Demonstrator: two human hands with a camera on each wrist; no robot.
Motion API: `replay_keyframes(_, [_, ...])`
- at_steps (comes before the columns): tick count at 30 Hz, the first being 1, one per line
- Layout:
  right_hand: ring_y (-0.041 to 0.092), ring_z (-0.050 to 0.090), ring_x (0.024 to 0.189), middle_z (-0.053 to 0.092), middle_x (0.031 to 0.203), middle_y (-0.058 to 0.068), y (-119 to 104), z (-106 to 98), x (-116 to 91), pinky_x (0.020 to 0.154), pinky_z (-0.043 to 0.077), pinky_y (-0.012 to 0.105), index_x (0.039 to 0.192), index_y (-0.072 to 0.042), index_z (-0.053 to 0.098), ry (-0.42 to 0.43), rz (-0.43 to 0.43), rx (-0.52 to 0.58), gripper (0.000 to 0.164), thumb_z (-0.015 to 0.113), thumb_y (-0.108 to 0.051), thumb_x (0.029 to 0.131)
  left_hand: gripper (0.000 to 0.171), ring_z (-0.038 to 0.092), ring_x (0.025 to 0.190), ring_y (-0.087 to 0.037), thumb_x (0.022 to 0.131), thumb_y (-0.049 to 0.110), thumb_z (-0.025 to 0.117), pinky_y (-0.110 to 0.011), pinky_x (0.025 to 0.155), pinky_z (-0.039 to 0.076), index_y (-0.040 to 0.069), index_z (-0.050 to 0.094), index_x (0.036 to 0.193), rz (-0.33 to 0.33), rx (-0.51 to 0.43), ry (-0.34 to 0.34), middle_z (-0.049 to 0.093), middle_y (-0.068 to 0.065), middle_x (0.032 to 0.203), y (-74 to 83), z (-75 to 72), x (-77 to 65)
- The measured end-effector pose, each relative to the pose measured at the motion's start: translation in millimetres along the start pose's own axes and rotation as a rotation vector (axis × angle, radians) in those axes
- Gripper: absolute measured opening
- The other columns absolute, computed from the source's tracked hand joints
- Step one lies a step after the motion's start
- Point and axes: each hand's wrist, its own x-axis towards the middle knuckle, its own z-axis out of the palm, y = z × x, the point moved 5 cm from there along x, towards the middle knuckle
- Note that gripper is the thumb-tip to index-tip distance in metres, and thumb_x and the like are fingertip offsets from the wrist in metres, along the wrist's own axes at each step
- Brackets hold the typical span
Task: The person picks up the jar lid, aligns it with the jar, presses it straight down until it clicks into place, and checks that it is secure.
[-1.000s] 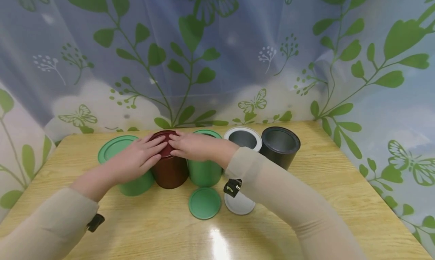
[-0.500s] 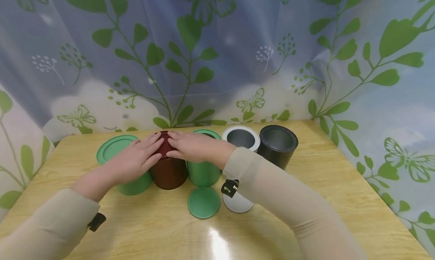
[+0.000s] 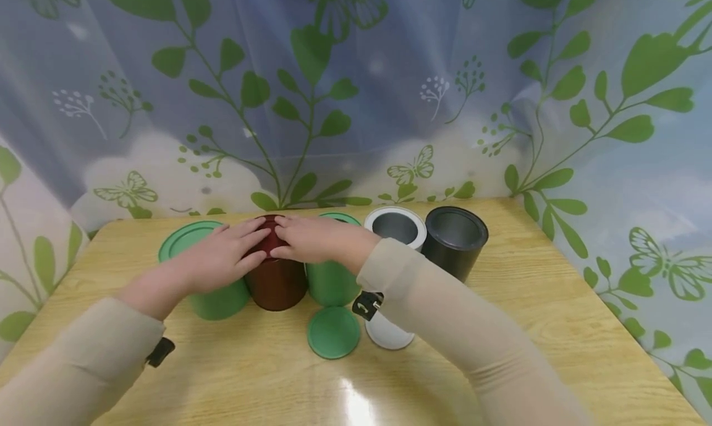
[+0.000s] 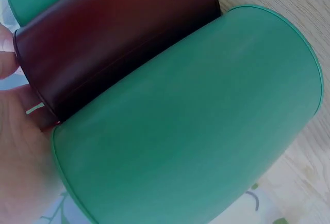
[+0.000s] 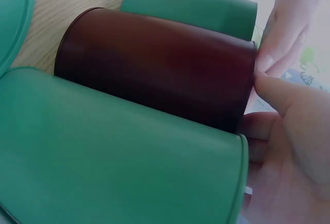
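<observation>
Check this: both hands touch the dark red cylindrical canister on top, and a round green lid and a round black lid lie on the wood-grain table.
One lid's colour is wrong: the head view shows a round white lid beside the round green lid on the wood-grain table. The rest stands: left hand and right hand both touch the dark red cylindrical canister on top.

Five canisters [image 3: 276, 285], two loose lids [image 3: 334, 332], one wooden table [image 3: 267, 376]

The right hand [image 5: 301, 141] and left hand [image 5: 294, 22] touch a dark-red canister [image 5: 154, 66] (green canisters [image 5: 113, 152] flank it).
</observation>
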Motion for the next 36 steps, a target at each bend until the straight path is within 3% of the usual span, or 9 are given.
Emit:
replay_keyframes(5, [0.018, 0.021, 0.139, 0.022, 0.152, 0.008, 6, -1, 1, 0.111, 0.019, 0.028, 0.148, -0.009, 0.026, -0.003, -0.003, 0.048, 0.058, 0.036, -0.041, 0.100, 0.060, 0.026, 0.133, -0.041, 0.099, 0.040, 0.041, -0.062, 0.103, 0.018, -0.001, 0.035, 0.142, -0.004, -0.039, -0.031, 0.025, -0.024, 0.148, -0.7, -3.5, 3.6])
replay_keyframes(11, [0.019, 0.019, 0.139, 0.019, 0.153, 0.007, 7, -1, 1, 0.111, 0.018, 0.028, 0.148, -0.010, 0.027, -0.001, -0.002, 0.080, 0.060, 0.039, -0.042, 0.099, 0.063, 0.034, 0.126, -0.047, 0.097, 0.043, 0.045, -0.057, 0.099, 0.031, 0.001, 0.034, 0.143, -0.012, -0.142, -0.051, 0.021, -0.026, 0.148, -2.6, -8.0, 3.3])
replay_keyframes(14, [0.018, 0.020, 0.139, 0.022, 0.152, 0.007, 6, -2, 2, 0.110, 0.019, 0.028, 0.147, -0.010, 0.027, 0.000, -0.006, 0.082, 0.060, 0.040, -0.043, 0.098, 0.064, 0.034, 0.127, -0.046, 0.097, 0.043, 0.046, -0.056, 0.099, 0.033, 0.001, 0.033, 0.144, -0.020, -0.181, -0.069, 0.018, -0.027, 0.149, -3.2, -8.2, 2.5])
replay_keyframes(25, [0.018, 0.021, 0.139, 0.017, 0.153, 0.007, 2, -3, 1, 0.110, 0.021, 0.028, 0.148, -0.011, 0.026, -0.014, 0.038, 0.049, 0.062, 0.043, -0.043, 0.097, 0.058, 0.033, 0.128, -0.046, 0.097, 0.032, 0.050, -0.056, 0.100, 0.031, -0.002, 0.036, 0.141, 0.000, -0.173, -0.066, 0.017, -0.027, 0.149, 1.8, -8.2, 3.1])
replay_keyframes(28, [0.018, 0.022, 0.138, 0.019, 0.153, 0.008, 2, -3, -1, 0.109, 0.022, 0.028, 0.147, -0.010, 0.028, 0.015, 0.022, 0.044, 0.062, 0.043, -0.043, 0.097, 0.060, 0.033, 0.128, -0.046, 0.098, 0.037, 0.047, -0.057, 0.100, 0.031, -0.002, 0.034, 0.142, -0.020, -0.117, -0.037, 0.019, -0.027, 0.149, 2.3, -6.8, 0.6])
replay_keyframes(32, [0.019, 0.019, 0.139, 0.017, 0.154, 0.010, 3, 1, -8, 0.110, 0.022, 0.030, 0.147, -0.008, 0.027, 0.040, 0.028, 0.014, 0.065, 0.038, -0.048, 0.097, 0.070, 0.028, 0.132, -0.042, 0.098, 0.048, 0.039, -0.060, 0.102, 0.025, -0.005, 0.031, 0.143, -0.089, 0.038, 0.011, 0.023, -0.027, 0.147, 5.2, -1.5, -8.9])
replay_keyframes(36, [0.020, 0.013, 0.141, 0.013, 0.155, 0.009, 6, 8, -13, 0.111, 0.021, 0.034, 0.148, -0.008, 0.023, 0.035, 0.061, -0.019, 0.069, 0.032, -0.053, 0.097, 0.073, 0.022, 0.135, -0.040, 0.096, 0.048, 0.043, -0.062, 0.103, 0.019, -0.008, 0.031, 0.141, -0.145, 0.158, 0.045, 0.026, -0.027, 0.146, 7.2, 4.2, -18.9])
